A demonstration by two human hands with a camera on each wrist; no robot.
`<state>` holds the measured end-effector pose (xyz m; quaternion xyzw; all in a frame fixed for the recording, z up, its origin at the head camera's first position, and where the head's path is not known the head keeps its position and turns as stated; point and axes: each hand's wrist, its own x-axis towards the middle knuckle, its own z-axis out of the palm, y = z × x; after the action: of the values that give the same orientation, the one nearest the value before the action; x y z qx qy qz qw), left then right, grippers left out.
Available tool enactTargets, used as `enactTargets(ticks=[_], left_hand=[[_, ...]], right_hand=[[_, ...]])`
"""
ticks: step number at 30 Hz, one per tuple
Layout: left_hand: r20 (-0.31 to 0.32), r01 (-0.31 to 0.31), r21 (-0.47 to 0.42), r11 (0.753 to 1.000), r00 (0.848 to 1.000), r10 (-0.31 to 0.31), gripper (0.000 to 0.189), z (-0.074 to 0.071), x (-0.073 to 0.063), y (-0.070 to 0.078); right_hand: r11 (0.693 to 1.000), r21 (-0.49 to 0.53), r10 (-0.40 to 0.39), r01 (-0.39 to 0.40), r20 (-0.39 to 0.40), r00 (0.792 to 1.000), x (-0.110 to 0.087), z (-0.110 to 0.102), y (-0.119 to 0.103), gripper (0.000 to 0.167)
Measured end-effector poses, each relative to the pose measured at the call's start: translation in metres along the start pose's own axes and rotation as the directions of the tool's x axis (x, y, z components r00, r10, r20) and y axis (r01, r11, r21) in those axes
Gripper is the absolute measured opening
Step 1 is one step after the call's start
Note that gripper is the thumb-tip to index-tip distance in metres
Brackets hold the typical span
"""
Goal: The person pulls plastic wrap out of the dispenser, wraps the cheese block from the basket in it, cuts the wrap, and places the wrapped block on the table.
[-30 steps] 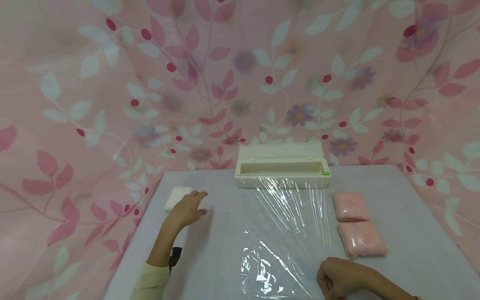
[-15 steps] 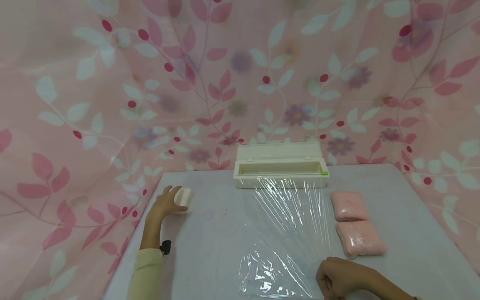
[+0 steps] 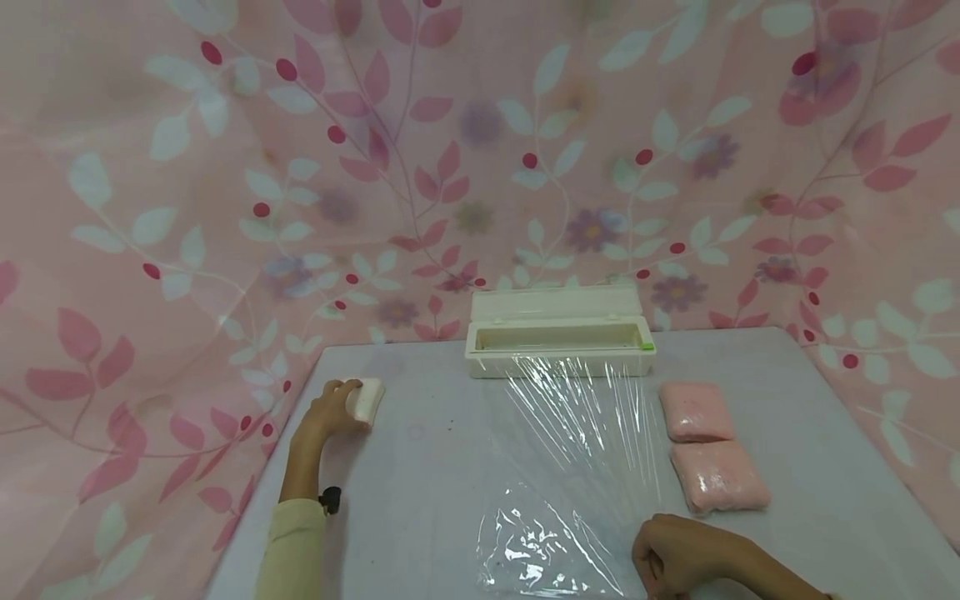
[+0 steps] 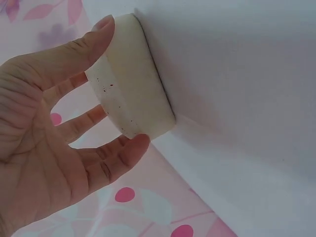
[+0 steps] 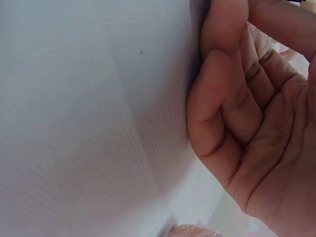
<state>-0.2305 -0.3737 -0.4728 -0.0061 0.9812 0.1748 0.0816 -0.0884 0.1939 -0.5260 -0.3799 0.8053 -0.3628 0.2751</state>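
My left hand [image 3: 330, 412] is at the left side of the table, its thumb and fingers round a white rounded block [image 4: 133, 79] with small dark red specks on its side. In the left wrist view the block stands tilted on its edge against the white cloth. A sheet of clear cling film [image 3: 555, 467] stretches, creased and shiny, from a white dispenser box [image 3: 562, 364] toward the front of the table. At the film's near right corner is my right hand [image 3: 686, 554], fingers curled low on the cloth [image 5: 98, 123]; its fingertips are partly hidden.
Two pink film-wrapped blocks [image 3: 697, 412] lie one behind the other at the right, close to the film. The dispenser's lid [image 3: 555, 302] stands raised at the back, with a green tab [image 3: 648, 347] at its right end. A floral curtain [image 3: 480, 167] hangs behind the table.
My left hand has moved left from above the white block to its left side and gripped it, tipping it up. The right hand has stayed at the film's corner.
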Motion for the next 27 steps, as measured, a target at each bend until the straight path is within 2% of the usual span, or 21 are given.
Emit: enactTargets(ticks=[5,9,15,22,27], left_hand=[[-0.003,-0.014,0.006,1.0,1.0,0.014,0.077,-0.002,0.0,0.002],[0.023,-0.055,0.004,0.998,0.998,0.055,0.073,-0.006,-0.005,0.017],[0.045,-0.151,-0.013,0.988,0.987,0.151,0.073,-0.005,-0.019,0.066],[-0.026,-0.227,0.109,0.968,0.973,0.231,0.072,0.017,-0.033,0.126],[-0.074,-0.301,0.161,0.94,0.946,0.316,0.077,0.029,-0.049,0.166]], right_hand=[[1.0,0.018,0.008,-0.009,0.005,1.0,0.0,0.0,0.0,0.027],[0.999,0.046,0.026,-0.027,0.014,1.0,0.0,0.0,-0.001,0.028],[0.998,0.052,0.037,-0.038,0.013,0.999,-0.001,0.001,-0.001,0.028],[0.997,0.064,0.051,-0.052,0.02,0.998,-0.001,0.0,-0.004,0.027],[0.996,0.07,0.048,-0.049,0.023,0.999,-0.001,0.0,-0.001,0.025]])
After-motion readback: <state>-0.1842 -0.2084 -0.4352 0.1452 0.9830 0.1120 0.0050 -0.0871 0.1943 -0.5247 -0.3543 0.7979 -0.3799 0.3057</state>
